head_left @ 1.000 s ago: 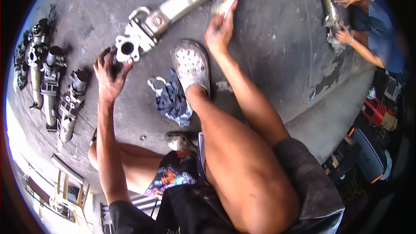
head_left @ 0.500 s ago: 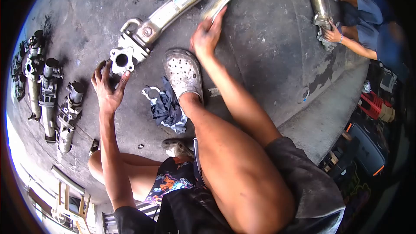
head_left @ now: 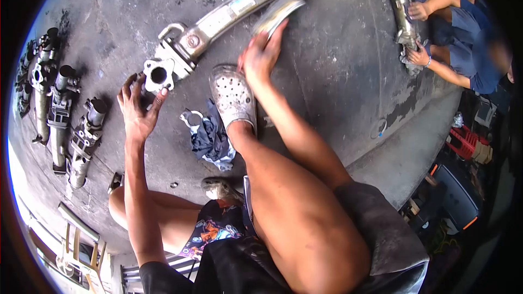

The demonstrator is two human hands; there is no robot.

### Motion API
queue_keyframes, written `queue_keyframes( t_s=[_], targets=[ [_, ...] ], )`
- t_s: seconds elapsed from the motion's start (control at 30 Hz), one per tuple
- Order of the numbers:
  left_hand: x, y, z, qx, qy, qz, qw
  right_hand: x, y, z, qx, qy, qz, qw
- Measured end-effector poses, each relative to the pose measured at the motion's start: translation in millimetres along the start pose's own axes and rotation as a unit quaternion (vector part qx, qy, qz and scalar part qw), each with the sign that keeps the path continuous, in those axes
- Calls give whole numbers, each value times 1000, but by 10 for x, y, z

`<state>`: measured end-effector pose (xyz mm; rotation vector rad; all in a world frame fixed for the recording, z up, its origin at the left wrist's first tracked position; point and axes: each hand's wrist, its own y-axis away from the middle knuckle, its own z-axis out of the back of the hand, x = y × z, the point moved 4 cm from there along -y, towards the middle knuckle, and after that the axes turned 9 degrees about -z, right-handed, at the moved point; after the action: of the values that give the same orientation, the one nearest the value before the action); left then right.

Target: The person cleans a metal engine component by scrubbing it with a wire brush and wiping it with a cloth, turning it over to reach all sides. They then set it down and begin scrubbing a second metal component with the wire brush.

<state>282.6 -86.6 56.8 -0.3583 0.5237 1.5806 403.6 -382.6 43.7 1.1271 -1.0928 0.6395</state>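
Note:
A long silver EGR cooler (head_left: 218, 19) with a pale label slants across the floor in front of me. My left hand (head_left: 137, 111) grips the star-shaped flange (head_left: 148, 72) at its near end, thumb on one side and fingers on the other. Off the cooler's far end, my right hand (head_left: 262, 57) has its fingers closed on a shiny curved metal piece (head_left: 278, 15), smeared by motion. Whether that piece is part of the cooler, I cannot tell. My clog (head_left: 234, 95) is planted between my two hands.
Several similar metal coolers (head_left: 60, 114) lie at the left. A dark rag (head_left: 210, 136) and a metal ring (head_left: 190, 118) lie beside my clog. At the upper right, a co-worker's hands (head_left: 418, 11) hold another metal cooler (head_left: 399, 5). A red crate (head_left: 463, 141) stands at the right.
The view has shifted slightly, so the cooler appears a little farther right and lower. My right hand and the blurred piece sit lower in view; both hands keep their hold.

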Motion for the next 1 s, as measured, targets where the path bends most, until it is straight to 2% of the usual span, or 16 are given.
queue_keyframes(
  t_s=[0.07,0.1,0.23,0.33,0.37,0.4,0.47,0.53,0.63,0.7,0.77,0.8,0.87,0.93,0.97,1.0],
  targets=[
    [10,10,-25,-8,-2,-5,1000,201,-303,-55,-35,-32,-38,998],
    [10,25,-45,-11,-4,-3,1000,141,-270,-116,-32,-9,2,999],
    [23,24,-46,-24,-12,-7,1000,-218,189,16,69,36,-153,985],
    [6,5,9,-32,-14,-8,999,140,-118,99,-15,-16,-66,998],
    [-19,0,10,-28,-15,-14,999,243,-225,80,-19,2,-99,995],
    [-9,-1,-13,-31,-9,-16,999,257,-231,2,8,-46,-60,997],
    [9,10,-32,-23,-11,-7,1000,298,41,-27,19,33,-51,998],
    [16,13,-37,-20,-39,-10,999,-64,124,146,104,93,4,990],
    [-53,32,29,-18,-7,7,1000,141,-7,35,59,45,-68,995],
    [-74,6,11,-18,-10,5,1000,-132,-157,-10,22,112,62,991],
    [-46,23,-18,-41,3,-6,999,-60,-18,-82,50,53,40,997],
    [-74,10,-1,-35,1,2,999,46,132,-54,70,84,-14,994],
    [-62,16,1,-39,-4,0,999,-103,0,113,71,211,147,964],
    [-109,-25,49,-35,-1,8,999,286,-23,276,87,286,65,952],
    [-118,-1,69,-29,0,13,999,392,-117,394,102,294,106,945],
    [-88,26,69,-30,-4,10,999,620,-157,519,102,379,72,917]
  ],
)
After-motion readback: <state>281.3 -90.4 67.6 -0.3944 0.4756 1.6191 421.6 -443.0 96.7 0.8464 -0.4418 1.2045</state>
